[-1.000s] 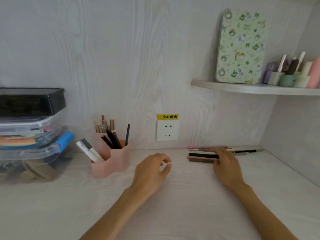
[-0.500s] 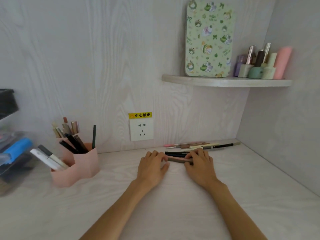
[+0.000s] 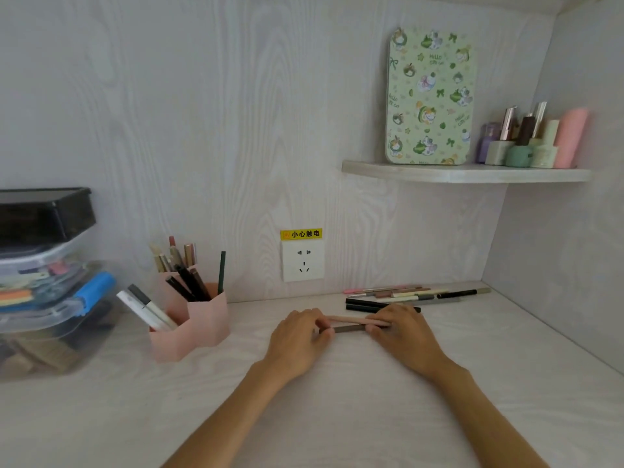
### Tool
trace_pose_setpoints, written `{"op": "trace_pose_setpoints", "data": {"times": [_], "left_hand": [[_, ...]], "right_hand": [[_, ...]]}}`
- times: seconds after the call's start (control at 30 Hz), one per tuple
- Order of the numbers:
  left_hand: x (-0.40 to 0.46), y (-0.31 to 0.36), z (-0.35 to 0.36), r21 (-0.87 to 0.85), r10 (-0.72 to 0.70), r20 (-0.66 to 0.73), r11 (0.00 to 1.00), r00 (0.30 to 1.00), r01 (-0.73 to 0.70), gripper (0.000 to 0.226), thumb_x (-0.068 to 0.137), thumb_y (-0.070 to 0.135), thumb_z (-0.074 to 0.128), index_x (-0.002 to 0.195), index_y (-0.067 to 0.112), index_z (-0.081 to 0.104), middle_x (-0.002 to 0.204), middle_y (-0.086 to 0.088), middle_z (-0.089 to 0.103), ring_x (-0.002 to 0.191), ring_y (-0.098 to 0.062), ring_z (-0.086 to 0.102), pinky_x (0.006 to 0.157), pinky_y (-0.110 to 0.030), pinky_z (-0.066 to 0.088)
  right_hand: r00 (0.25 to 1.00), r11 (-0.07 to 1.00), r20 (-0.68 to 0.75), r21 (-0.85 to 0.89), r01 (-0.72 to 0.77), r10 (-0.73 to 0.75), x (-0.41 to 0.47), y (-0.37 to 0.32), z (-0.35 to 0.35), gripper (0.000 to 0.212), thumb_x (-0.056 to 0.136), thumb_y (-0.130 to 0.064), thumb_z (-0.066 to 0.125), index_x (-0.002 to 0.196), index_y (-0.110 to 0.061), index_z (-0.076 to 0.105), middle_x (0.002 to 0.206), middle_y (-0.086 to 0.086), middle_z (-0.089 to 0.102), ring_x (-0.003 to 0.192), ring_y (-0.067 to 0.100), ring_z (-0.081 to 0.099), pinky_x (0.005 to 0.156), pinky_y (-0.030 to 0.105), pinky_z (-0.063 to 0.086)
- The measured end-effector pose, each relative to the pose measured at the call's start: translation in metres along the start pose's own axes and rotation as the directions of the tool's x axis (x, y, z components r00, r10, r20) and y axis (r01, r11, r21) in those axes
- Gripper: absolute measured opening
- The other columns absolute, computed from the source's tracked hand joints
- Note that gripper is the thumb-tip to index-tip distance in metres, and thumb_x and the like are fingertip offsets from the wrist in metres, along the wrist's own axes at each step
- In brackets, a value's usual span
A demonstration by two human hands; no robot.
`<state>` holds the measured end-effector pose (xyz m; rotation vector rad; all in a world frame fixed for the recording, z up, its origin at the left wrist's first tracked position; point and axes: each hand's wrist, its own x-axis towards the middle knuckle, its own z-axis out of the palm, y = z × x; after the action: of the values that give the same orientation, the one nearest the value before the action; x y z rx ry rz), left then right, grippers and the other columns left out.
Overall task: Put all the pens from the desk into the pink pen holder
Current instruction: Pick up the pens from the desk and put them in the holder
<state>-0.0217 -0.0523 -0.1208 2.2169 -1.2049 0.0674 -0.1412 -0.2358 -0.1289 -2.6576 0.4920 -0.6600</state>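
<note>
Hands: left hand [image 3: 297,339] and right hand [image 3: 401,332] pinch two pens [image 3: 347,324] by their ends.
Risk: a pen could slip and roll on the desk [image 3: 337,417].

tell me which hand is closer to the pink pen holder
Left. The left hand sits just to the right of the pink pen holder, gripping the pens' near ends; the right hand is farther right, beyond the left hand.

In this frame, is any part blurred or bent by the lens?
Head view: the storage boxes at the left edge look smeared, the pink pen holder slightly soft; the shelf and right wall bow from wide-angle distortion; light is flat, without glare.
</note>
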Motion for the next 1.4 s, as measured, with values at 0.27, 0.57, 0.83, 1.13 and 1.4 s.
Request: {"op": "trace_pose_setpoints", "data": {"times": [0.27, 0.57, 0.83, 1.13, 1.4], "left_hand": [[-0.072, -0.038, -0.073, -0.445, -0.218, -0.353, 0.895, 0.91, 0.042, 0.007, 0.085, 0.028, 0.065, 0.092, 0.027, 0.066, 0.089, 0.015, 0.067, 0.084, 0.0, 0.062, 0.069, -0.011, 0.047], [-0.116, -0.081, -0.152, -0.54, -0.417, -0.806, 0.809, 0.42, -0.232, 0.022, 0.084, 0.017, 0.066, 0.104, 0.023, 0.059, 0.096, -0.004, 0.069, 0.085, -0.014, 0.066, 0.077, -0.021, 0.053], [-0.088, -0.101, -0.15, -0.33, -0.28, -0.88, 0.942, 0.383, -0.07, 0.018, 0.084, 0.025, 0.066, 0.1, 0.019, 0.062, 0.094, -0.003, 0.07, 0.082, -0.016, 0.066, 0.069, -0.022, 0.054], [-0.095, -0.126, -0.121, 0.177, -0.12, -0.723, 0.919, 0.68, 0.352, 0.063, 0.084, 0.039, 0.062, 0.141, 0.025, 0.038, 0.149, -0.007, 0.035, 0.137, -0.028, 0.028, 0.107, -0.044, 0.028], [-0.097, -0.12, -0.111, -0.414, -0.524, -0.663, 0.852, 0.535, 0.321, 0.097, 0.061, 0.05, 0.08, 0.139, 0.021, 0.03, 0.136, -0.002, 0.044, 0.121, -0.022, 0.046, 0.089, -0.04, 0.047]], "right_hand": [[0.995, 0.75, 0.044, 0.655, -0.097, 0.091, 0.008, -0.059, 0.004, 0.017, 0.085, -0.002, 0.061, 0.099, -0.009, 0.07, 0.084, 0.002, 0.068, 0.069, 0.009, 0.063, 0.062, 0.005, 0.046], [0.937, 0.091, 0.287, 0.947, -0.309, 0.201, 0.024, -0.163, 0.055, 0.012, 0.084, -0.023, 0.066, 0.092, -0.016, 0.071, 0.09, -0.003, 0.067, 0.087, 0.012, 0.063, 0.08, 0.022, 0.048], [0.935, -0.014, 0.236, 0.97, -0.241, 0.266, 0.017, -0.168, 0.066, 0.03, 0.083, -0.006, 0.064, 0.113, -0.01, 0.06, 0.09, 0.01, 0.072, 0.084, 0.013, 0.07, 0.074, 0.018, 0.056], [0.864, 0.141, -0.073, 0.99, 0.002, 0.498, 0.019, -0.169, 0.057, 0.04, 0.08, -0.011, 0.07, 0.108, -0.024, 0.045, 0.091, 0.01, 0.069, 0.067, 0.01, 0.071, 0.062, 0.012, 0.055], [0.869, 0.414, -0.422, 0.861, 0.295, 0.258, 0.046, -0.228, 0.047, 0.035, 0.081, -0.017, 0.07, 0.097, -0.036, 0.046, 0.078, -0.006, 0.071, 0.072, 0.011, 0.07, 0.065, 0.016, 0.055]]}}
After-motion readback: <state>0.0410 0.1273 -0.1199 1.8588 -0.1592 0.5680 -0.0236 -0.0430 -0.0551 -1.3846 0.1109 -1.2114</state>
